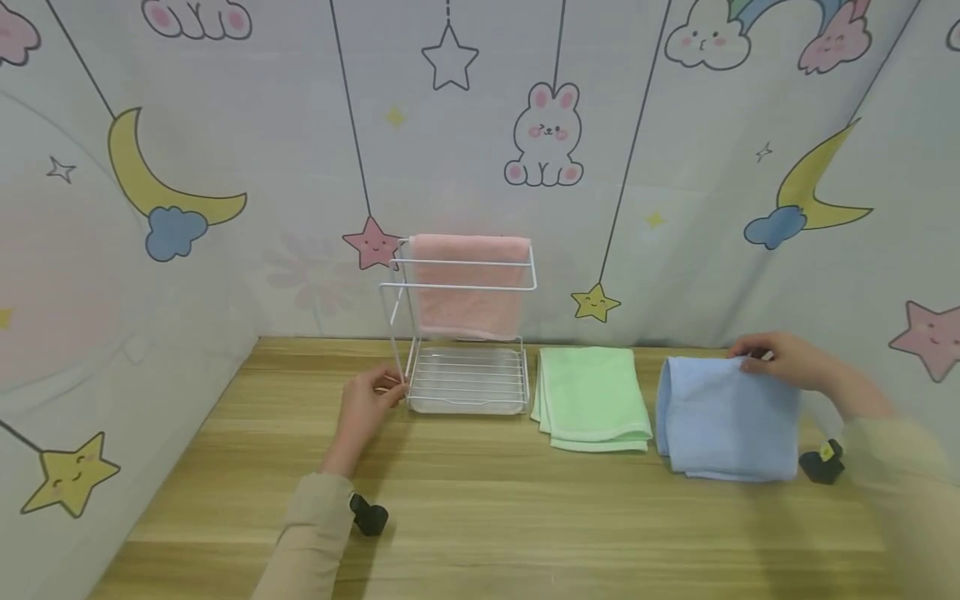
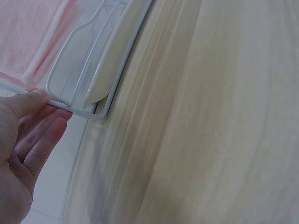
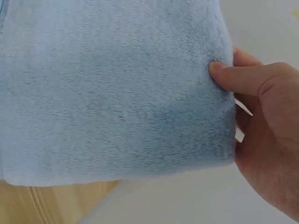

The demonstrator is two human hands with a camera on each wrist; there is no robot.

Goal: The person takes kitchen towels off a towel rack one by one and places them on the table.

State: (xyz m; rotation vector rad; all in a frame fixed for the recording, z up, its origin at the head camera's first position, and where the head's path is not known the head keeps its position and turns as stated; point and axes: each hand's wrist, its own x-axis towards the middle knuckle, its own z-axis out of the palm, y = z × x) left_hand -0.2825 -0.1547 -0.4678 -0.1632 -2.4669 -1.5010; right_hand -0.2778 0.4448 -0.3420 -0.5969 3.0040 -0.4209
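My left hand (image 1: 367, 402) pinches the front left upright of a white wire rack (image 1: 468, 287), thumb and fingers on the thin bar in the left wrist view. A pink towel (image 1: 471, 304) hangs over the rack's rear top bar. Over at the right, my right hand (image 1: 783, 358) pinches the back edge of a folded blue towel (image 1: 731, 421), its thumb (image 3: 229, 77) on the near face and the other fingers behind. Between rack and blue towel, a folded green towel (image 1: 592, 400) lies on the table.
A clear tray (image 1: 468, 407) sits in the rack's base under wire bars. The wooden table (image 1: 525, 525) meets a cartoon-printed cloth backdrop (image 1: 465, 167) behind and at both sides. Black devices are worn at both wrists.
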